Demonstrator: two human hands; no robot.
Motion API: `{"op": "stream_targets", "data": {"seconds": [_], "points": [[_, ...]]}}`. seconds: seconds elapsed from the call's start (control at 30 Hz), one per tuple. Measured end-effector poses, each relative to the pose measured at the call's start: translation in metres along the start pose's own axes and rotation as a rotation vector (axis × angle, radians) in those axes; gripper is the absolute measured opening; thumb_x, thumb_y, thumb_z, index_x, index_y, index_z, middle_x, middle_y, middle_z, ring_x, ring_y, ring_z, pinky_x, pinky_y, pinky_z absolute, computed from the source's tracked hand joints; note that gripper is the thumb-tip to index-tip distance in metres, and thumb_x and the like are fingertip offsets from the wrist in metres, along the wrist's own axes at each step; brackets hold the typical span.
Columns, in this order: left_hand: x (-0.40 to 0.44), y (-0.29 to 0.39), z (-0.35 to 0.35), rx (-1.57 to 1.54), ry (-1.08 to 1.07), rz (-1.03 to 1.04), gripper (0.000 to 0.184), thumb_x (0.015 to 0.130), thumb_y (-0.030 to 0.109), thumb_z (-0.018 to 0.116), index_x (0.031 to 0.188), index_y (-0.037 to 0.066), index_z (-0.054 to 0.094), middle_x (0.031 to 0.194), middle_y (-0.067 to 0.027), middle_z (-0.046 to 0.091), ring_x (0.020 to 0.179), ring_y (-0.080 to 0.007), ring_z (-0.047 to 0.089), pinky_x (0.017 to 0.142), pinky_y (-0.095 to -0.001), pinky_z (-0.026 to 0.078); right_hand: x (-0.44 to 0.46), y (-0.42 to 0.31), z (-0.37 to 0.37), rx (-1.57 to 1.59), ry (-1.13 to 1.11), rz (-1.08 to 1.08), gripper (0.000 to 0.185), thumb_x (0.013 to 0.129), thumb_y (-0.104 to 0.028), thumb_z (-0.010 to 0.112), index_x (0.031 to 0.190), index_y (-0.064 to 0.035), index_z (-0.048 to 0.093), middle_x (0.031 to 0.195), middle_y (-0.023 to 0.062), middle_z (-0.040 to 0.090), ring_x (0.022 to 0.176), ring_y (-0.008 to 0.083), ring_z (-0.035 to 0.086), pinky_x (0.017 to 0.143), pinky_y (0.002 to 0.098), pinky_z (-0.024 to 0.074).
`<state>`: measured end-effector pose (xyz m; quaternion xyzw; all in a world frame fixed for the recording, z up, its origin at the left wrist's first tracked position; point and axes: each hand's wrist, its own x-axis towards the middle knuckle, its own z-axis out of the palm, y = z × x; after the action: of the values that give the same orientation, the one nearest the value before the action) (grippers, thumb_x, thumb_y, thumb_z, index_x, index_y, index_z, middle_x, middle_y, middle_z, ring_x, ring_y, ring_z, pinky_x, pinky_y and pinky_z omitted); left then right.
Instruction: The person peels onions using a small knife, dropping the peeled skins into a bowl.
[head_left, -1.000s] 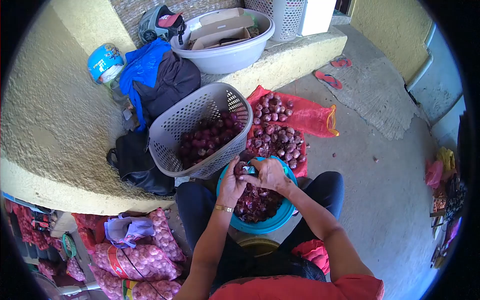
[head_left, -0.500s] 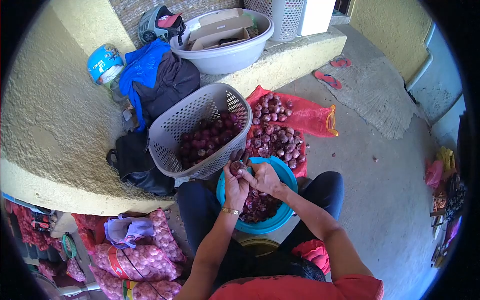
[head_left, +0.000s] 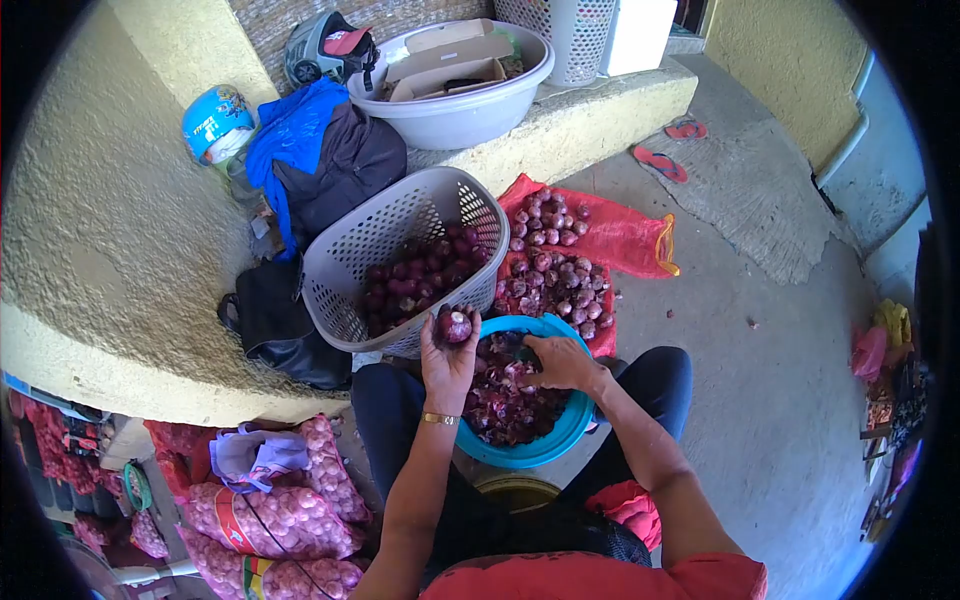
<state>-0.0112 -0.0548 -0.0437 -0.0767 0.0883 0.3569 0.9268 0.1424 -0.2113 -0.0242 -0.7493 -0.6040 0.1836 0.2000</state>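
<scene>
Holding one purple onion (head_left: 455, 326) in its curled grip, the left hand (head_left: 447, 368) is near the grey basket (head_left: 345, 250); the right hand (head_left: 562, 362) is over the blue basin (head_left: 577, 418), its grip I cannot tell.

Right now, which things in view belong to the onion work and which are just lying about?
Seemingly part of the job:
red onion in the left hand
right hand over the blue basin
skins inside it
grey basket
loose onions

Seemingly just lying about:
blue helmet
black bag
flip-flops
</scene>
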Motion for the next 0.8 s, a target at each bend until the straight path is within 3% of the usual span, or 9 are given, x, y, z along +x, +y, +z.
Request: {"op": "stream_targets", "data": {"seconds": [0.07,0.13,0.23,0.27,0.37,0.43,0.53,0.8], "points": [[-0.003,-0.001,0.008,0.017,-0.034,-0.003,0.028,0.093,0.016,0.055,0.113,-0.004,0.055,0.115,-0.0214,0.057,0.114,-0.0344,0.052,0.105,-0.0497,0.041,0.002,-0.001,0.001,0.016,-0.055,0.009,0.061,0.076,-0.051,0.071,0.111,-0.0028,0.057,0.085,0.0211,0.065,0.084,0.0390,0.063,0.075,0.0482,0.0472],[-0.006,-0.003,0.013,0.166,-0.002,-0.007,0.027,0.092,0.015,0.060,0.114,0.000,0.054,0.117,-0.0158,0.057,0.113,-0.0296,0.054,0.100,-0.0472,0.047,0.007,-0.003,0.002,0.123,0.160,-0.012,0.052,0.083,-0.046,0.067,0.110,-0.0016,0.057,0.081,0.0218,0.064,0.079,0.0383,0.063,0.070,0.0467,0.0484],[-0.001,-0.003,0.005,0.283,0.005,-0.055,0.029,0.093,0.016,0.059,0.117,0.001,0.053,0.121,-0.0129,0.055,0.115,-0.0255,0.054,0.098,-0.0457,0.049,0.014,-0.016,-0.014,0.269,0.259,0.001,0.044,0.087,-0.040,0.065,0.107,-0.0016,0.058,0.076,0.0214,0.063,0.071,0.0374,0.063,0.063,0.0443,0.0488],[-0.001,-0.004,0.004,0.283,0.003,-0.056,0.029,0.093,0.016,0.059,0.117,0.001,0.053,0.121,-0.0129,0.055,0.115,-0.0255,0.054,0.098,-0.0457,0.049,0.017,-0.021,-0.018,0.249,0.363,-0.044,0.047,0.084,-0.041,0.069,0.102,0.0009,0.058,0.071,0.0194,0.062,0.065,0.0374,0.062,0.056,0.0427,0.0474],[-0.010,-0.013,0.013,0.394,0.017,-0.018,0.027,0.095,0.013,0.055,0.118,0.000,0.053,0.120,-0.0161,0.059,0.113,-0.0277,0.057,0.099,-0.0451,0.050,0.022,-0.025,-0.021,0.202,0.454,-0.078,0.050,0.082,-0.043,0.070,0.100,0.0016,0.057,0.074,0.0184,0.060,0.070,0.0379,0.061,0.060,0.0432,0.0465],[-0.014,-0.016,0.018,0.528,-0.008,-0.052,0.024,0.095,0.016,0.058,0.114,0.003,0.057,0.116,-0.0111,0.062,0.103,-0.0210,0.063,0.088,-0.0377,0.056,0.025,-0.031,-0.028,0.169,0.473,-0.096,0.051,0.080,-0.044,0.071,0.096,0.0023,0.057,0.073,0.0174,0.060,0.069,0.0364,0.061,0.060,0.0426,0.0472],[-0.013,-0.017,0.017,0.654,-0.010,-0.070,0.025,0.095,0.018,0.058,0.116,0.005,0.055,0.111,-0.0064,0.061,0.100,-0.0173,0.062,0.085,-0.0342,0.056,0.027,-0.036,-0.035,0.093,0.481,-0.125,0.051,0.077,-0.046,0.073,0.089,0.0012,0.057,0.073,0.0152,0.060,0.069,0.0337,0.061,0.060,0.0415,0.0484],[-0.015,-0.024,0.022,0.560,-0.025,-0.115,0.023,0.097,0.017,0.054,0.116,0.005,0.056,0.110,-0.0069,0.062,0.098,-0.0168,0.062,0.080,-0.0316,0.057,0.028,-0.031,-0.029,-0.045,0.521,-0.148,0.050,0.076,-0.052,0.069,0.084,-0.0047,0.056,0.072,0.0103,0.059,0.071,0.0295,0.062,0.056,0.0400,0.0486]]}}
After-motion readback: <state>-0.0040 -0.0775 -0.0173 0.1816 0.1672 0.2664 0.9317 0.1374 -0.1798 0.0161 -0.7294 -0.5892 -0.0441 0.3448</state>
